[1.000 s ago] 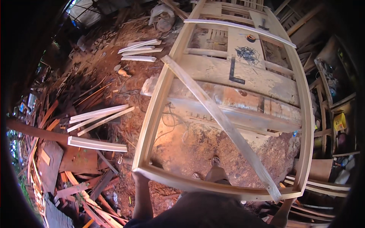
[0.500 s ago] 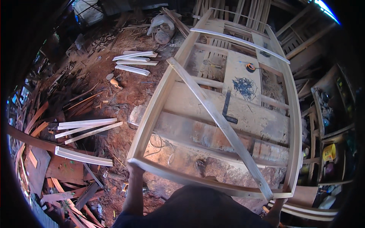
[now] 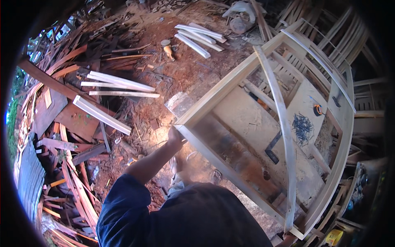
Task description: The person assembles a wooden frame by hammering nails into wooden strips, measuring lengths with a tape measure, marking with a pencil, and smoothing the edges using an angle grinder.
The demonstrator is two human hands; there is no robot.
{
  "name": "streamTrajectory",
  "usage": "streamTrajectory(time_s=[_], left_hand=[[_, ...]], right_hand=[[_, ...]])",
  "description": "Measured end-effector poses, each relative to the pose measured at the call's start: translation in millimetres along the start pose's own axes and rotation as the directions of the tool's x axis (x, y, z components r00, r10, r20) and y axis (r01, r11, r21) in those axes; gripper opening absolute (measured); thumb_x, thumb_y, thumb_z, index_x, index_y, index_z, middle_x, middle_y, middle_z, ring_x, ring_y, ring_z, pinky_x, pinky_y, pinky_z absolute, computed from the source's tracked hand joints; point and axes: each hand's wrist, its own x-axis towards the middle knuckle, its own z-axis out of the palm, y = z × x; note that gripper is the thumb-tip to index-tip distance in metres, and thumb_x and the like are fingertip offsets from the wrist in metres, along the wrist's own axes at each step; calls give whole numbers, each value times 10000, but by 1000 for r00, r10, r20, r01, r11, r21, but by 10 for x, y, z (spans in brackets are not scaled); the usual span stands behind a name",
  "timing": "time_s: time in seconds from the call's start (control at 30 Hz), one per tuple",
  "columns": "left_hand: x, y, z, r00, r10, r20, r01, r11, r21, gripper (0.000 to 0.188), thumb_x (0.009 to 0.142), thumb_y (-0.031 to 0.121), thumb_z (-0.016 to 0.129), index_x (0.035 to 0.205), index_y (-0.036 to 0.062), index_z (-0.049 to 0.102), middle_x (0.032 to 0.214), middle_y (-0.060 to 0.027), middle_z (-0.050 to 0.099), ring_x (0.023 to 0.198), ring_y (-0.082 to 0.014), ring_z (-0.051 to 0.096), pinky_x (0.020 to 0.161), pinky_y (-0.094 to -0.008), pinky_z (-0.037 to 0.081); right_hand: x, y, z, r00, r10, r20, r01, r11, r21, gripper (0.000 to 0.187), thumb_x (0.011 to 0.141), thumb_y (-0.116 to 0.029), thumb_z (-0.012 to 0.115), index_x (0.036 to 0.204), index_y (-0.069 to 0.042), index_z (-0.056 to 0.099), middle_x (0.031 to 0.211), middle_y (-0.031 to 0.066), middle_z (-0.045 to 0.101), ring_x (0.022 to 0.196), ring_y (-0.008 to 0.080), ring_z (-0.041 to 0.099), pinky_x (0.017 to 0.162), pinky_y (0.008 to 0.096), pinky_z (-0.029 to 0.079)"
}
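Observation:
A large wooden frame (image 3: 232, 88) lies over a workbench, with a diagonal batten (image 3: 279, 111) across it. At the frame's near left corner my left hand (image 3: 176, 138) is closed around the end of the near board. My right hand (image 3: 289, 238) is at the near right corner, mostly hidden under the wood, and seems to grip the frame there. Inside the frame's outline, a dark carpenter's square (image 3: 271, 149), a pile of nails (image 3: 303, 128) and an orange-and-black tape measure (image 3: 317, 110) rest on the bench boards (image 3: 247, 119).
Pale cut battens (image 3: 119, 84) lie in stacks on the dirt floor to the left, with more battens (image 3: 199, 38) farther off. A mallet-like tool (image 3: 167, 50) lies between them. Scrap wood (image 3: 61, 70) heaps along the left. Shelving (image 3: 358, 189) stands at the right.
The view has turned, so the frame appears farther right and slanted. Its near board now sits closer to the bench's front slab. Both hands stay at the same corners.

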Motion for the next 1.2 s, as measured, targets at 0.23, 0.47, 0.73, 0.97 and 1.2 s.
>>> streamTrajectory(time_s=[0.23,0.47,0.73,0.97,1.2], left_hand=[[66,185,-567,955,-13,297,7,1000,20,570,1059,494,352,1295,11,540,1225,-172,643,1151,-322,615,1036,-493,469],[905,699,-2548,924,-102,368,78,994,82,490,1018,392,528,1318,5,558,1256,-176,647,1076,-300,637,918,-416,514],[1826,3203,-3905,999,-44,10,43,992,118,310,1026,212,501,1259,28,587,1114,-129,692,915,-193,677,719,-274,520],[2835,4063,-3773,990,95,108,-115,973,201,379,1025,278,447,1260,6,568,1173,-129,674,902,-218,657,762,-330,523],[4257,4643,-3088,930,-239,281,135,929,345,368,1015,284,520,1288,53,606,1166,-101,703,947,-232,696,805,-364,534]], right_hand=[[-896,1380,638,979,200,-29,-196,905,-378,424,960,-368,565,1266,-89,657,1299,169,652,1216,330,613,977,466,515],[-3048,3629,2027,762,625,167,84,160,-984,421,957,-359,579,1268,-84,655,1297,181,650,1214,335,613,973,453,517],[-6422,3043,4902,256,815,521,802,122,-585,397,957,-318,602,1256,-62,650,1170,221,689,1115,360,661,950,423,521],[-7629,2924,6966,-72,758,648,803,429,-413,405,991,-331,577,1273,-44,622,1157,173,697,1088,295,673,951,375,504],[-7146,4137,9153,-320,687,652,830,535,-156,407,995,-381,574,1167,-19,643,1039,164,723,937,303,709,850,402,543]])
